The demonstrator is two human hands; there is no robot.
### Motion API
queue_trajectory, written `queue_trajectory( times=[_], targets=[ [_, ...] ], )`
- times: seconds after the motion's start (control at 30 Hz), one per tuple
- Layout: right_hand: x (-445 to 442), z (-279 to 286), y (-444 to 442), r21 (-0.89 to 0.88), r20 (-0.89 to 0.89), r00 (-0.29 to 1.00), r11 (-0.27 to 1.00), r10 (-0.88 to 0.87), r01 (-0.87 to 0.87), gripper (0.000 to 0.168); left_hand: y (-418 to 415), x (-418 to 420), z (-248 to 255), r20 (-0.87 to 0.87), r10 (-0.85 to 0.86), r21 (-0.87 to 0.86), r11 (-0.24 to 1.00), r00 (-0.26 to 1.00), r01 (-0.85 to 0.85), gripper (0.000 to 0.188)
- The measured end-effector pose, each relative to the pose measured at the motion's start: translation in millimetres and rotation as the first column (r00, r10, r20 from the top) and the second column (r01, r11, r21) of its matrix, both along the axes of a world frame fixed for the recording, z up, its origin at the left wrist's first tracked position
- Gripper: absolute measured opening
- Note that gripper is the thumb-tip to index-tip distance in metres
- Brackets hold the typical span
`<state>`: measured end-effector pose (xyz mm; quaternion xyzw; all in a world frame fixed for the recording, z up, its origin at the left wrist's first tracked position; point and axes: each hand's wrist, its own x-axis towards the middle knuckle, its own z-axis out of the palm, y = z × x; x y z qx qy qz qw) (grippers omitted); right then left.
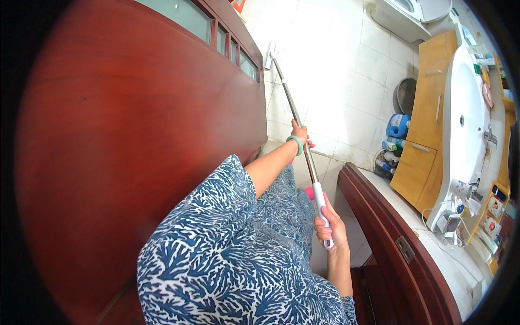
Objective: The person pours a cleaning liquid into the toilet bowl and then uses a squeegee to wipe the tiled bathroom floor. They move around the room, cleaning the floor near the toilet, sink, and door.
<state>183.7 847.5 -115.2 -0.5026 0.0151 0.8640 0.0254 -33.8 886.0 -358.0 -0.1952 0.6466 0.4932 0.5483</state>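
Observation:
A long-handled floor mop or squeegee (293, 105) slants across the view, with a steel pole and a white grip (319, 196). Its flat, pale head (269, 56) rests on the tiles beside the door's lower edge; glare hides whether it has a pad or a blade. My left hand (300, 133), below a green bangle (295, 145) on the wrist, is closed around the middle of the pole. Lower down, my right hand (334, 227) is wrapped around the white grip near its hanging loop.
A red-brown wooden door (162, 105) stands along the left. The door frame (390, 227) runs close by my right arm. Beyond it are a wooden vanity (425, 122) with a white basin (463, 93), a grey tub (406, 95), a blue jug (398, 125) and a toilet (400, 20).

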Motion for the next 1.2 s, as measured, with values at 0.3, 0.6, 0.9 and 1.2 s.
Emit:
queue_trajectory(
  times=[0.3,0.6,0.9,1.2],
  targets=[
    [68,73,-26,-0.053,0.179,0.968,0.985,0.173,-0.166,0.059,-57,78,40,0.020,-0.285,-0.099,0.953,0.958,0.286,0.059],
    [-8,8,1,0.123,0.115,0.962,0.957,0.247,-0.261,0.057,-2,-17,8,0.009,-0.284,-0.175,0.944,0.959,0.281,0.042],
    [55,57,-40,0.094,0.147,0.960,0.963,0.238,-0.253,0.057,-66,67,11,-0.188,-0.409,-0.205,0.905,0.893,0.372,0.035],
    [14,15,-51,0.113,0.167,0.970,0.974,0.175,-0.195,0.059,-38,16,-12,-0.059,-0.471,-0.177,0.872,0.880,0.456,0.029]
  ],
)
